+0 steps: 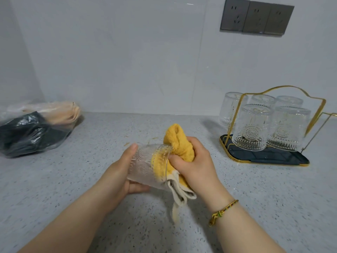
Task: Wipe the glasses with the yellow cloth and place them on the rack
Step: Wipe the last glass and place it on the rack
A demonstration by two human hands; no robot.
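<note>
My left hand (120, 172) grips a clear embossed glass (145, 167) lying sideways above the counter, its mouth pointing right. My right hand (195, 161) grips the yellow cloth (180, 143), part of which is pushed inside the glass's mouth. A beige edge of the cloth hangs down below the glass. At the right stands the gold wire rack (264, 157) on its dark tray, with several embossed glasses (253, 126) upside down on it.
A dark plastic bag with a pale bag on top (34, 130) lies at the far left of the speckled counter (73, 179). Wall sockets (255, 17) sit high on the tiled wall behind the rack.
</note>
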